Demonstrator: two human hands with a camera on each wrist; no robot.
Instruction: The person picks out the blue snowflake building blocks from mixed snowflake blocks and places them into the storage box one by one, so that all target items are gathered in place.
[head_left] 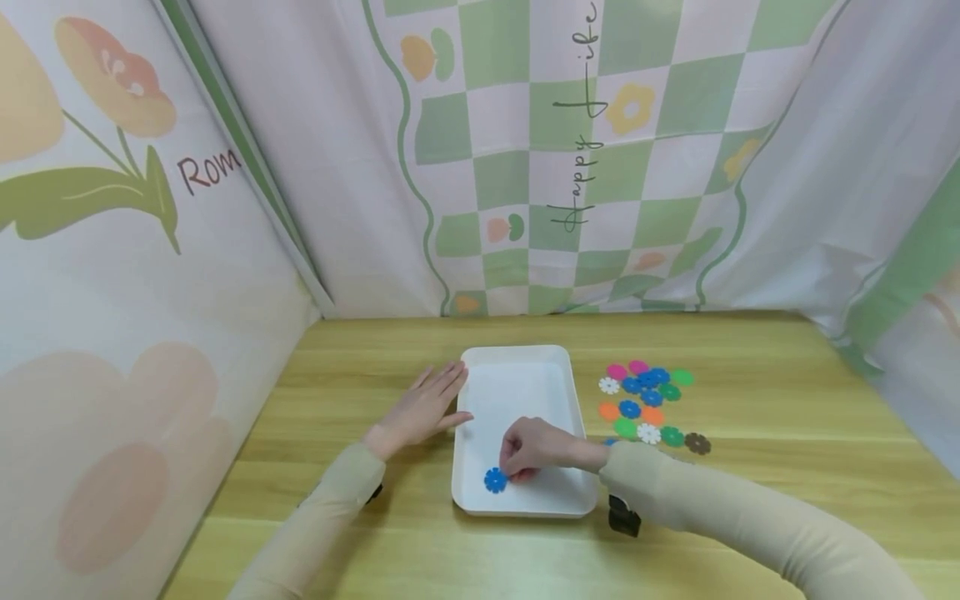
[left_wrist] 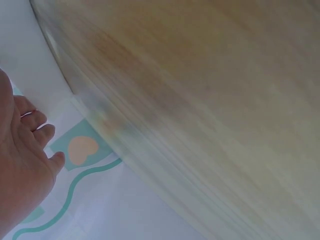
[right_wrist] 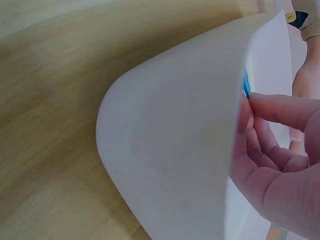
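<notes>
Over the near part of a white tray (head_left: 517,375), my right hand (head_left: 534,446) pinches a blue snowflake disc (head_left: 495,480) between thumb and finger. In the right wrist view the fingertips hold the disc's edge (right_wrist: 246,84) behind the tray wall (right_wrist: 170,120). My left hand (head_left: 429,407) lies along the tray's left rim with its fingers straight and thumb reaching over the inside. The left wrist view shows that hand (left_wrist: 25,145) from the palm side, holding nothing.
Right of the tray, several loose discs lie on the wooden table (head_left: 360,533), including blue discs (head_left: 630,409), a brown disc (head_left: 697,442), a white disc (head_left: 648,433) and an orange disc (head_left: 652,415). My right forearm crosses close beside them. A checked curtain (head_left: 555,167) hangs behind.
</notes>
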